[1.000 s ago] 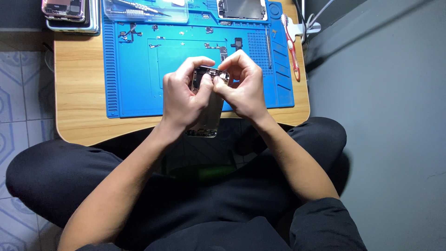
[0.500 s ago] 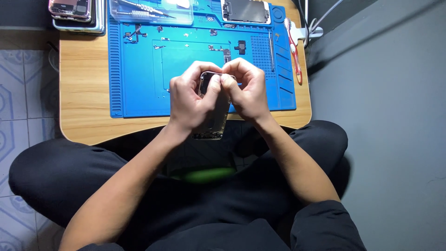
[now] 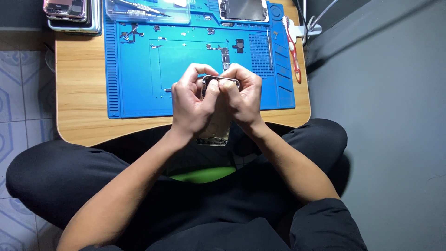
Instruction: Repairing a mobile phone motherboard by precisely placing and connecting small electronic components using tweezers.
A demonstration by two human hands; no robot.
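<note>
two hands on one phone chassis (image 3: 214,124), head view only, so one pass.

left hand (image 3: 191,104) is wrapped round the left edge of the chassis, thumb pressed on the top end. right hand (image 3: 245,95) is clamped on the right edge, fingertips curled over the same top end. both closed on it, thumbs nearly touching. chassis is held upright-ish over the near edge of the wooden table (image 3: 81,93), its lower end hanging past the table toward my lap, bare metal inside facing the camera.

what changed: versus a second ago the grip looks the same, fingers in the same spots at the top end. only a slight shift of the hands within the picture, and that tracks the mat shifting too, so i read it as head motion, not hand motion. my take: fiddly work at the top end is going on, nothing released or picked up yet.

around it: blue repair mat (image 3: 134,93) with small screws and loose parts scattered, a small circuit board (image 3: 226,58) just beyond the hands, red-handled tool (image 3: 293,56) at the mat's right edge, clear parts tray (image 3: 146,10) at the top, stack of phones (image 3: 72,11) top left, another opened phone (image 3: 242,9) top middle.
</note>
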